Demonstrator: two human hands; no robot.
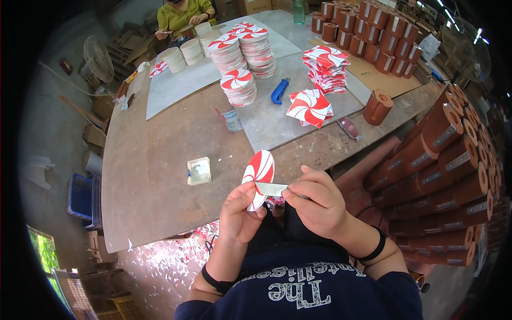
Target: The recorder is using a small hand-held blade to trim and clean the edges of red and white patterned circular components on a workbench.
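Observation:
My left hand (236, 210) pinches a round red-and-white swirl disc (261, 166) by its lower left edge, tilted up in front of me. Between the thumb and fingers of my right hand (321, 205) is a flat, pale blade-like strip (272, 189). Its slanted end lies across the disc, close to my left thumb; whether it touches the surface I cannot tell. Beyond the disc stand stacks of round swirl discs (238, 80) and piles of square-cut swirl pieces (309, 106). A blue-handled cutter (279, 91) rests between them.
On the table (144, 176) are a small square tray (199, 171), a roll (232, 121) and a brown cylinder (378, 106). Brown cylinders (442, 160) are stacked at right. Scraps (170, 261) litter the floor. Across the table sits a person in a yellow-green shirt (181, 18).

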